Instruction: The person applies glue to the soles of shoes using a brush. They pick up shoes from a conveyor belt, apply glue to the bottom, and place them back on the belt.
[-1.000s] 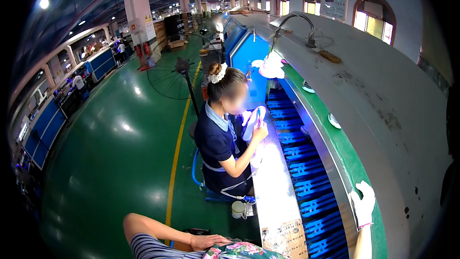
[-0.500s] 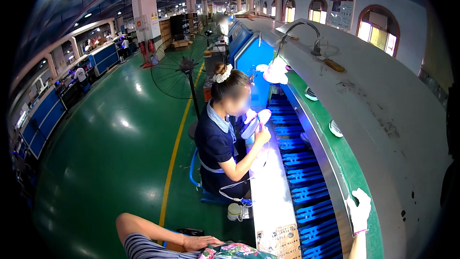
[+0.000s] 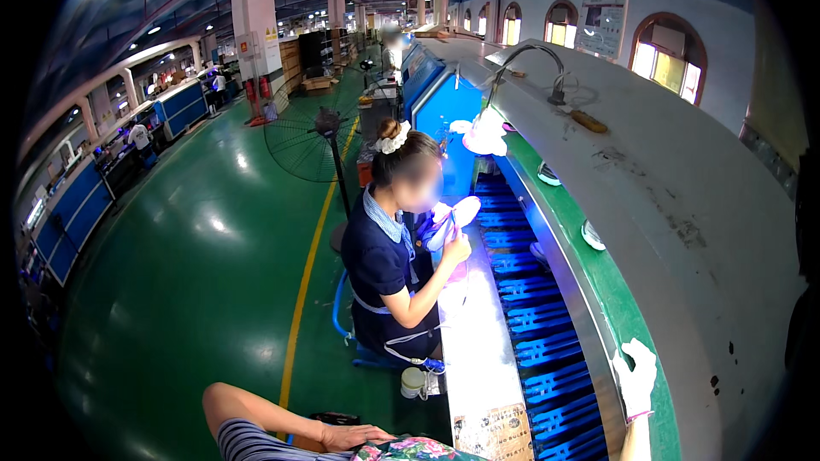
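Observation:
My bare left hand [image 3: 352, 436] lies flat on the flowered cloth [image 3: 418, 448] over my lap or waist, its elbow stuck out to the left. In a white glove, my right hand [image 3: 636, 378] rests on the green belt [image 3: 617, 307] near its metal edge. Thumb and fingers of that hand stand apart, with nothing seen between them. Farther along the green belt sit two shoes, one of them a pale shoe [image 3: 592, 236]. Ahead of me a seated co-worker holds a light-coloured shoe [image 3: 448, 218] in both hands under a bright lamp [image 3: 485, 132].
Between the metal bench [image 3: 483, 324] and the belt runs a rack of blue slats [image 3: 547, 346]. Brown cardboard [image 3: 495, 433] lies at the bench's near end. A white tub [image 3: 413, 382] stands beside the co-worker's seat. A large fan [image 3: 327, 124] rises behind the co-worker.
The co-worker has turned and shifted the shoe a little. The whole view has moved slightly. My two hands stay in the same places.

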Demonstrator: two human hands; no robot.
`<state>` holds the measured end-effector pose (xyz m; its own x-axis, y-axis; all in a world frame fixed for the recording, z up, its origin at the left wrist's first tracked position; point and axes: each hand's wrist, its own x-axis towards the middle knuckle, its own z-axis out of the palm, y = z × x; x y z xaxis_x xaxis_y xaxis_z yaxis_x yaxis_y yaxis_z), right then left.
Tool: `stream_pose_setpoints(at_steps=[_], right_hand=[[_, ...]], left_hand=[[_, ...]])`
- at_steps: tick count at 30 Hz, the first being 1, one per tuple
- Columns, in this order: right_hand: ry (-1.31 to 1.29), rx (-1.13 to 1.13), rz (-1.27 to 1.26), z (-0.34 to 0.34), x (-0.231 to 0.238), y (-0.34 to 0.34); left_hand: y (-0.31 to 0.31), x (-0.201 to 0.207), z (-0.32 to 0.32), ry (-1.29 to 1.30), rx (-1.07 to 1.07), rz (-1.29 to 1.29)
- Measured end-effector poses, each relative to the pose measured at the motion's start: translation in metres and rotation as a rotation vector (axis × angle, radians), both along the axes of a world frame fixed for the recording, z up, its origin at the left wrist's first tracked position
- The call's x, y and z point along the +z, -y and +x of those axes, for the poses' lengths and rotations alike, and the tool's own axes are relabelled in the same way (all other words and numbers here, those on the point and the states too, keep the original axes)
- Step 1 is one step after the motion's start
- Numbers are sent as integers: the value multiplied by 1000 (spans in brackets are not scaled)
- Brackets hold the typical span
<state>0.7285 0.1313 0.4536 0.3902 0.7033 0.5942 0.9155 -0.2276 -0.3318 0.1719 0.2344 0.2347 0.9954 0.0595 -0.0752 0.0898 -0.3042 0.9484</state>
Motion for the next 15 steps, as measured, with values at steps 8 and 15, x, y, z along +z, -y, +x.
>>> stream_pose_setpoints(at_steps=[8,15], right_hand=[[-210,38,90,6,-7,0],[-241,-176,68,44,-27,-6]], left_hand=[[-4,-4,-2,106,-35,139],[-10,-15,-17,237,-46,250]])
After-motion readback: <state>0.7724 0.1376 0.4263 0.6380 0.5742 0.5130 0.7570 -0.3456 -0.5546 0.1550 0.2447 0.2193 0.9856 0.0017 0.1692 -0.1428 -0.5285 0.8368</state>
